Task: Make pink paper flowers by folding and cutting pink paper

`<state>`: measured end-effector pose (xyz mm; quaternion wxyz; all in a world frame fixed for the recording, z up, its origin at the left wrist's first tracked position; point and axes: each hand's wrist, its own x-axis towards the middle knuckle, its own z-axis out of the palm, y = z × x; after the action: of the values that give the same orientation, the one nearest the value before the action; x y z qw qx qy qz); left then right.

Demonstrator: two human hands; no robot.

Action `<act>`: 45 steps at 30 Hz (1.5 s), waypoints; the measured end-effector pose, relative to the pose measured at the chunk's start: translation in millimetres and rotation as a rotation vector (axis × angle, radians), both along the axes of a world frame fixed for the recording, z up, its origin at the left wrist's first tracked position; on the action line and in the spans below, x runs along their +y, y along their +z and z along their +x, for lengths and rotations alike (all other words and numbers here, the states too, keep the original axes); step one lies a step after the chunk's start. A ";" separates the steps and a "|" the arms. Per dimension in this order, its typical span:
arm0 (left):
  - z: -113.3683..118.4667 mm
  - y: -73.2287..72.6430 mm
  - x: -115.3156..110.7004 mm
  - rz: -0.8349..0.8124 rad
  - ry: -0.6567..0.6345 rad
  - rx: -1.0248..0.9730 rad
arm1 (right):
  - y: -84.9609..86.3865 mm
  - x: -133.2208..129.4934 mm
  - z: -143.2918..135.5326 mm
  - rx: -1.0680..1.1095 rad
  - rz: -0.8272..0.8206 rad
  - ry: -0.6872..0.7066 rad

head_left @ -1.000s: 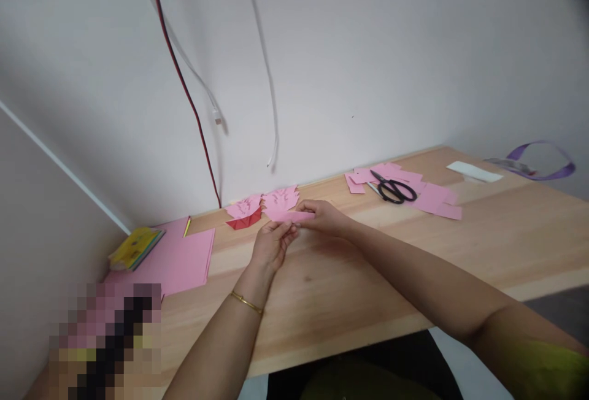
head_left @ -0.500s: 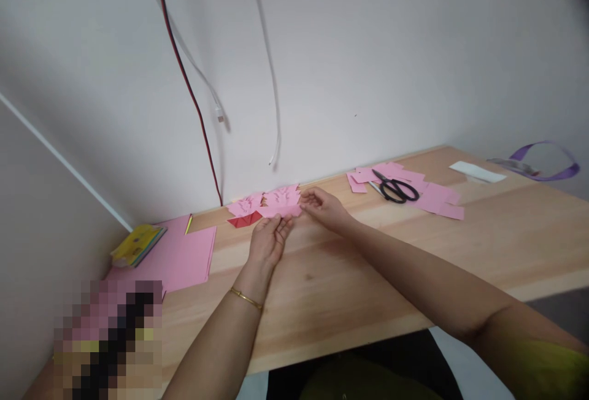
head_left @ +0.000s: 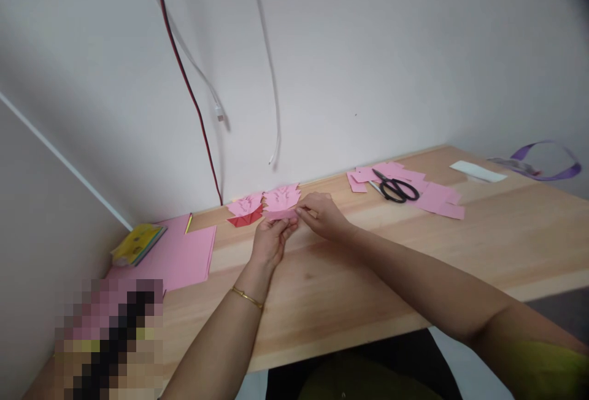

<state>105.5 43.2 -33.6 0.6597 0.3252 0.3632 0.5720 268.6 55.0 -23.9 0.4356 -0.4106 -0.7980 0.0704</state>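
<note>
A strip of pink paper is held between both hands near the back of the table. My left hand is closed on its lower edge, thumb on the near side. My right hand pinches its right end. Just behind lies a pink paper cutout with jagged edges and darker marks. To its left is a similar pink cutout, with a red folded paper piece in front of it.
Black-handled scissors lie on pink paper scraps at the right. Pink sheets, a yellow packet and a yellow pencil are at the left. A white strip and purple band sit far right. Cables hang along the wall.
My right hand has come down and left, and its fingers have closed on the strip's end. The left fingers have curled in. The strip sits slightly lower, showing more of the cutout behind.
</note>
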 end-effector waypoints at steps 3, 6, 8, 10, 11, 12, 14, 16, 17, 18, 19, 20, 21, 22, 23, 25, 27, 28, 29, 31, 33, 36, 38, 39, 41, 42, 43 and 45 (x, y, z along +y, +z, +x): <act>1.0 0.6 -1.4 0.029 -0.012 0.034 | -0.2 1.5 0.1 0.075 -0.055 0.023; 1.2 0.6 -1.6 0.057 -0.025 0.051 | 0.2 1.2 -0.2 0.113 -0.100 0.027; 0.9 0.5 -1.2 0.069 -0.027 0.055 | 0.1 0.8 -0.5 0.116 -0.114 0.046; 0.7 0.2 -0.5 0.076 -0.023 0.058 | -0.4 0.9 -0.8 0.114 -0.116 0.072; 0.6 0.1 -0.2 0.079 -0.020 0.059 | -0.8 1.2 -1.0 0.109 -0.116 0.084; 0.7 0.0 0.2 0.085 -0.015 0.057 | -1.2 1.5 -1.1 0.101 -0.118 0.096; 1.1 -0.4 0.8 0.097 -0.007 0.049 | -2.4 2.4 -1.4 0.077 -0.117 0.121; 1.7 -1.1 1.2 0.108 0.003 0.036 | -3.6 3.1 -1.6 0.056 -0.103 0.141; 1.9 -1.6 1.4 0.113 0.006 0.028 | -4.0 3.4 -1.7 0.049 -0.094 0.149; 2.0 -2.1 1.6 0.117 0.005 0.021 | -4.4 3.7 -1.8 0.045 -0.085 0.158; 2.0 -2.6 1.8 0.120 0.004 0.015 | -4.6 3.8 -1.9 0.047 -0.076 0.168; 1.9 -3.0 2.0 0.125 0.000 0.010 | -4.7 3.8 -2.0 0.053 -0.071 0.178; 1.7 -3.2 2.1 0.128 -0.005 0.007 | -4.6 3.8 -2.1 0.064 -0.071 0.189; 1.4 -3.4 2.3 0.130 -0.012 0.004 | -4.5 3.7 -2.3 0.077 -0.073 0.202; 1.0 -3.4 2.3 0.130 -0.018 0.003 | -4.4 3.7 -2.6 0.092 -0.077 0.215; 0.5 -2.9 2.2 0.129 -0.022 -0.001 | -4.4 3.5 -3.1 0.124 -0.092 0.235; 0.2 -2.2 1.8 0.119 -0.017 0.000 | -4.7 3.4 -3.6 0.151 -0.106 0.242; 0.2 -1.8 1.4 0.112 -0.015 0.002 | -4.9 3.3 -3.9 0.160 -0.106 0.238; 0.3 -1.3 0.9 0.103 -0.014 0.005 | -5.0 3.2 -4.1 0.166 -0.100 0.226; 0.7 -0.1 -0.2 0.082 -0.021 0.013 | -5.1 3.0 -4.4 0.176 -0.060 0.180; 1.4 1.2 -1.6 0.054 -0.032 0.027 | -4.5 2.6 -4.5 0.184 -0.017 0.132; 2.9 3.2 -3.7 0.020 -0.047 0.052 | -2.8 1.5 -4.3 0.163 -0.059 0.116; 3.5 4.2 -4.8 0.014 -0.054 0.064 | -1.7 0.4 -4.1 0.141 -0.131 0.116; 3.6 4.5 -5.2 0.018 -0.056 0.071 | -1.4 -0.2 -4.0 0.146 -0.160 0.112; 3.3 4.9 -5.7 0.031 -0.058 0.085 | -1.4 -1.3 -3.9 0.189 -0.195 0.113; 3.0 5.1 -5.9 0.039 -0.059 0.091 | -1.5 -1.7 -3.9 0.219 -0.209 0.116; 2.7 5.3 -6.0 0.048 -0.059 0.096 | -1.5 -2.0 -3.9 0.244 -0.221 0.117; 2.1 6.0 -6.2 0.064 -0.060 0.098 | -1.0 -2.6 -4.0 0.258 -0.231 0.121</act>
<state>107.5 37.1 -27.6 0.6472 0.3844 0.3666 0.5468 264.6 52.4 -25.0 0.4791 -0.3967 -0.7454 0.2396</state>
